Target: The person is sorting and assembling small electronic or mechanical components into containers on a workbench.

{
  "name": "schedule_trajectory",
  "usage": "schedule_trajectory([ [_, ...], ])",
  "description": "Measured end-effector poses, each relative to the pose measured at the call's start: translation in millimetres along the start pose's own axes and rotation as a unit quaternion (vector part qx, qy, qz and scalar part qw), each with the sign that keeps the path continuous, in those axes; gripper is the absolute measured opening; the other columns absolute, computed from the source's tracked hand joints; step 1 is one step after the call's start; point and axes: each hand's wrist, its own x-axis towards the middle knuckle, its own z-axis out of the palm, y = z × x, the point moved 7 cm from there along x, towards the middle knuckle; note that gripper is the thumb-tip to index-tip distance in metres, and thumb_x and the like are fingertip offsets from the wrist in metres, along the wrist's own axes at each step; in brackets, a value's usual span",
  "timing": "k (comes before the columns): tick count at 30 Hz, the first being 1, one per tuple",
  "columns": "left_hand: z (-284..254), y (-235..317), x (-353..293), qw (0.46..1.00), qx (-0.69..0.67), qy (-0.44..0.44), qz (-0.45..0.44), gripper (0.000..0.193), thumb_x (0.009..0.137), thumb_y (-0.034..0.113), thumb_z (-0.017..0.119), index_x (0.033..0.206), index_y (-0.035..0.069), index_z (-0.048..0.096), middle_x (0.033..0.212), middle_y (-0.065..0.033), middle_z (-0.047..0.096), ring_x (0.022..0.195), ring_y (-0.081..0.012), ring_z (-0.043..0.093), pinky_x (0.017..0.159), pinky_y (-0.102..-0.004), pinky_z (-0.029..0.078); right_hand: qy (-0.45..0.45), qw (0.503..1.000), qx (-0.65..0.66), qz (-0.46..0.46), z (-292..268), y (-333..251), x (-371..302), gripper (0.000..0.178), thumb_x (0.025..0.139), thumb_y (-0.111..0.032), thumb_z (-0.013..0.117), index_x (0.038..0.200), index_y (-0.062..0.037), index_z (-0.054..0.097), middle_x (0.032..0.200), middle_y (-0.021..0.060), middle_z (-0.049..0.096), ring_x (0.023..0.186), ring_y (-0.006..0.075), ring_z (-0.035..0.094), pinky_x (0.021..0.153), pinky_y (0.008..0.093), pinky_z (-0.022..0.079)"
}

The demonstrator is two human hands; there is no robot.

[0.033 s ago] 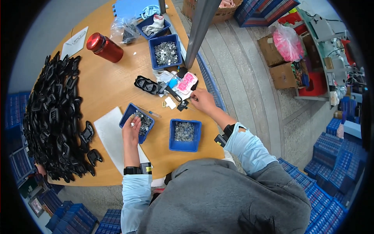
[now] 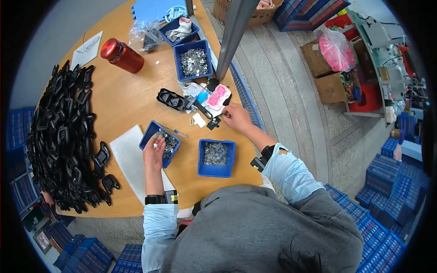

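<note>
My left hand (image 2: 152, 154) reaches over the left blue bin (image 2: 167, 163), which holds small silvery metal clips (image 2: 170, 144). Its fingers are curled around a small silvery-white metal piece (image 2: 155, 145). Farther right, my right hand (image 2: 237, 117) is closed in a pinch at the table's right edge, beside a pink-and-white object (image 2: 218, 96); whatever it pinches is too small to make out. Just left of that hand lie a small black piece (image 2: 213, 123) and a white card-like piece (image 2: 199, 120). A second blue bin (image 2: 216, 170) with small metal parts stands between my forearms.
Black plastic shells (image 2: 63, 132) are heaped along the table's left side. A white sheet (image 2: 131, 157) lies by the left bin. Farther back are a red flask (image 2: 124, 57), another blue bin of clips (image 2: 208, 77) and a grey metal post (image 2: 232, 41). A black open case (image 2: 171, 99) sits mid-table.
</note>
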Motion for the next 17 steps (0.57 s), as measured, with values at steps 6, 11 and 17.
schedule_trajectory([
  [6,-10,-8,0,1.000,0.030,0.004,-0.007,0.020,0.076,0.015,0.048,0.088,0.000,0.048,0.079,-0.0095,0.052,0.073,-0.0185,0.053,0.065,-0.0251,0.044,0.012,0.999,0.023,-0.030,-2,-10,-7,0.011,0.058,-0.011,0.056,0.066,-0.0052,0.052,0.065,0.0075,0.051,0.063,0.0228,0.051,0.055,0.0317,0.041],
  [11,-8,-9,-7,0.999,0.041,-0.008,0.012,0.021,0.077,0.016,0.046,0.089,-0.001,0.047,0.080,-0.0107,0.052,0.074,-0.0189,0.053,0.065,-0.0257,0.044,0.041,0.947,0.299,0.108,-6,13,-15,0.012,0.062,-0.009,0.056,0.069,0.0000,0.052,0.060,0.0061,0.056,0.056,0.0099,0.054,0.050,0.0199,0.042],
  [17,-16,-11,-12,0.996,0.087,-0.008,0.020,0.025,0.076,0.019,0.047,0.093,0.000,0.045,0.084,-0.0110,0.052,0.079,-0.0199,0.052,0.069,-0.0269,0.044,0.004,0.794,0.541,0.277,1,27,-42,0.016,0.066,-0.009,0.057,0.078,-0.0015,0.050,0.068,0.0048,0.053,0.057,0.0115,0.052,0.051,0.0204,0.043],
])
